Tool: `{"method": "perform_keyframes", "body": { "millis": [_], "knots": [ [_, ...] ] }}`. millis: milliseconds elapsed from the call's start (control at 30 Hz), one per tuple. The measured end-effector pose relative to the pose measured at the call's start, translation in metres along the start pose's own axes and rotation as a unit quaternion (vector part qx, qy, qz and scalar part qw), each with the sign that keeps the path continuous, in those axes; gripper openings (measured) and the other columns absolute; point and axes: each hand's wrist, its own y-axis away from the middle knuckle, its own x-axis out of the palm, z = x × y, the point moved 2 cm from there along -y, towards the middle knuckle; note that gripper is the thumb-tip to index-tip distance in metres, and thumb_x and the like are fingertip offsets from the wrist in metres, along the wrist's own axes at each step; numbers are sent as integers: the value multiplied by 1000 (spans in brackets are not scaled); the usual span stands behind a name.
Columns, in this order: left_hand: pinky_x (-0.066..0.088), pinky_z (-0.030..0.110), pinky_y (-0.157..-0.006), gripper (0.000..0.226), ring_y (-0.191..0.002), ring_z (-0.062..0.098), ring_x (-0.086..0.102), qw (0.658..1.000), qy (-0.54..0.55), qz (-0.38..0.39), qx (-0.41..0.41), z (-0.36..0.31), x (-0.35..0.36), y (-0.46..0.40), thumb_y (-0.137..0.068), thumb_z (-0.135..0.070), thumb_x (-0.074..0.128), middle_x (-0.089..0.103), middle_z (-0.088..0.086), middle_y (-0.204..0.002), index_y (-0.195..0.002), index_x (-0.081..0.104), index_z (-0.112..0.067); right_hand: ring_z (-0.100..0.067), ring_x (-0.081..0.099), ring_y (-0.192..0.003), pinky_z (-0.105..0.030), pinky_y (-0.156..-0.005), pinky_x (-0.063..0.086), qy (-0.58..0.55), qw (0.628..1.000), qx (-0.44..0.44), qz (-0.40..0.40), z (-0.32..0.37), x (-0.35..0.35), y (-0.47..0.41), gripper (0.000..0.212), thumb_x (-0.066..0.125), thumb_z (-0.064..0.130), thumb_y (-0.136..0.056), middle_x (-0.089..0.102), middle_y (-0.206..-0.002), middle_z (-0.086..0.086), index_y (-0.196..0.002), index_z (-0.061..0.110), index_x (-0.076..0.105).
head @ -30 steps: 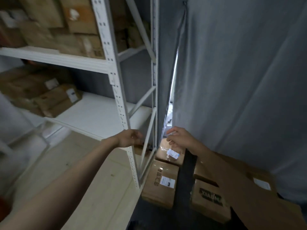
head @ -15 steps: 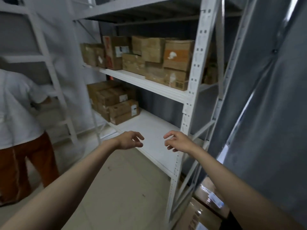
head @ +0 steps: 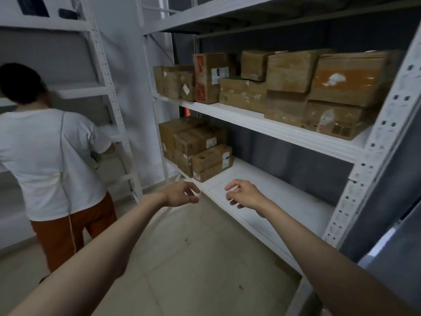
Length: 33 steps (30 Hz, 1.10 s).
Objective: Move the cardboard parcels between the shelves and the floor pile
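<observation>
Several brown cardboard parcels (head: 293, 87) stand in a row on the middle shelf (head: 284, 131) of a white metal rack. A smaller stack of parcels (head: 196, 147) sits at the left end of the lower shelf (head: 280, 197). My left hand (head: 180, 193) hovers at the front edge of that lower shelf, fingers loosely curled and holding nothing. My right hand (head: 243, 195) floats over the bare part of the same shelf, also loosely curled and empty. The floor pile is out of view.
A person in a white shirt (head: 50, 160) and rust trousers stands at the left, facing a second white rack (head: 107, 87). A perforated rack post (head: 373, 156) rises at the right with grey curtain behind it. Pale tiled floor (head: 189, 258) lies beneath my arms.
The view swung up and left from the floor parcels by the curtain to the shelves. Both hands stayed empty and now hover at the lower shelf's edge.
</observation>
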Motion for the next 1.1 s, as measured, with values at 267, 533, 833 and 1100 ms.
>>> {"method": "perform_keyframes", "body": {
  "millis": [267,533,833,1100],
  "knots": [
    [46,30,-101,41,-115,19,60,999,16,27,-8,65,-14,-59,-95,-37,64,65,0,-127,-133,58,-23,-15,66,-86,-25,-71,54,33,999,23,5,13,31,-78,22,63,21,-93,65,-97,0,-115,21,62],
    [42,25,-96,42,-117,18,56,999,5,47,-16,100,-26,-161,-96,-41,62,60,-1,-131,-135,56,-25,-14,66,-86,-23,-70,55,36,998,44,4,-6,31,-195,22,64,22,-92,63,-98,2,-114,22,62],
    [46,31,-103,47,-118,21,58,999,1,33,-33,132,-61,-306,-96,-38,62,58,4,-136,-138,53,-20,-11,63,-86,-16,-64,51,26,997,68,25,-24,3,-335,23,64,23,-95,63,-105,-1,-117,19,60],
    [45,31,-100,43,-119,25,56,999,21,17,-24,163,-78,-400,-95,-32,65,58,7,-135,-133,56,-15,-15,64,-91,-20,-68,53,10,995,86,44,-29,1,-423,25,64,25,-97,65,-114,-6,-120,15,61]
  ]
}}
